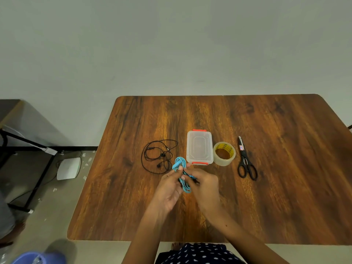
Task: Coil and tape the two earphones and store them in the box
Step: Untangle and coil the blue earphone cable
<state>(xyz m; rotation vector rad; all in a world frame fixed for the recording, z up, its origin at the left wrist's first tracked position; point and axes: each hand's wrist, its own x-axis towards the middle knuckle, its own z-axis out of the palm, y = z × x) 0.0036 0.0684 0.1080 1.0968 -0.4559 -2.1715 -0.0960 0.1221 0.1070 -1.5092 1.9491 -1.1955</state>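
A wood-grain table (266, 197) stands against a plain pale wall, and everything for the job is laid out around the clear plastic box (199, 147) with orange latches near its middle. The blue earphone (181, 173) is lifted just in front of the box's near-left corner, gathered into a few loose loops; the left hand (167, 189) pinches the bundle at its upper loops with fingers curled around the cord, while the right hand (204, 187) grips the lower strand and what looks like the plug end, fingers closed on it. The coiling of this first earphone seems under way but not finished, since the loops are uneven and no tape is on them as far as can be seen. The black earphone (159, 156) lies to the left of the box in an untidy sprawl, untouched and uncoiled. Touching or nearly touching the box's right side sits the roll of clear tape (224, 153), with no visible strip pulled, and farther right of that the black scissors (246, 161) lie flat with the blades shut. The box has its lid on and nothing shows inside, so taping, the second coil and storing all remain.
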